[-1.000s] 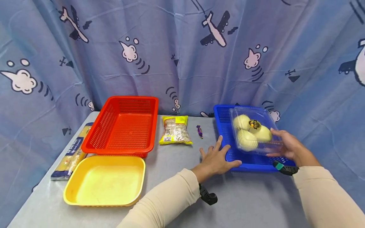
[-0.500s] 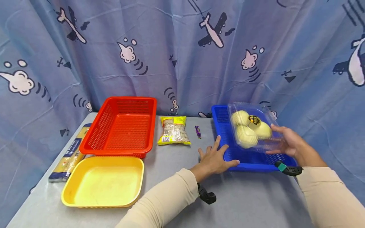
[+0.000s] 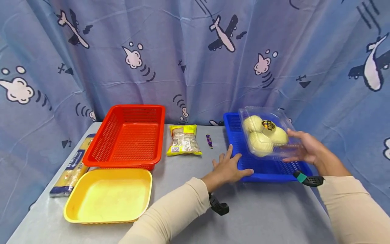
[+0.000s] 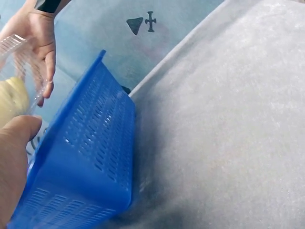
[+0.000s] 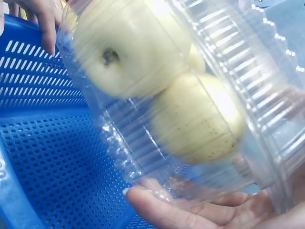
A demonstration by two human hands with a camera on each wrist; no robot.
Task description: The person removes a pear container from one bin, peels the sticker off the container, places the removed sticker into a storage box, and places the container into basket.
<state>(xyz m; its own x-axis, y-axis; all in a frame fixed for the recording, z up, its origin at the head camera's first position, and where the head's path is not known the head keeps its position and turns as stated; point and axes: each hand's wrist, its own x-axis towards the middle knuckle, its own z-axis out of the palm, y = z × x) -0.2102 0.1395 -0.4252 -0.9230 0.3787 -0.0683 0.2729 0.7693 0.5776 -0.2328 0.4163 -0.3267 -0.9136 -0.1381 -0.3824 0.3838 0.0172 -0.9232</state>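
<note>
Fruit (image 3: 278, 136) is held inside a clear plastic box (image 3: 268, 114), tilted above the blue basket (image 3: 268, 177) just left of the right grip (image 3: 308, 148), by which one end is pinched. The left grip (image 3: 226, 168) is spread wide at the basket's rim; whether the rim is pressed cannot be told. With the end away from the right grip unsupported, the box could be twisted loose by the fruit's weight, or its thin wall buckled by a hard pinch.

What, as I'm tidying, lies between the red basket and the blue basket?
In the head view, a yellow snack bag lies nearer the red basket, a purple-wrapped candy nearer the blue basket, with the left hand at its near-left corner.
</note>
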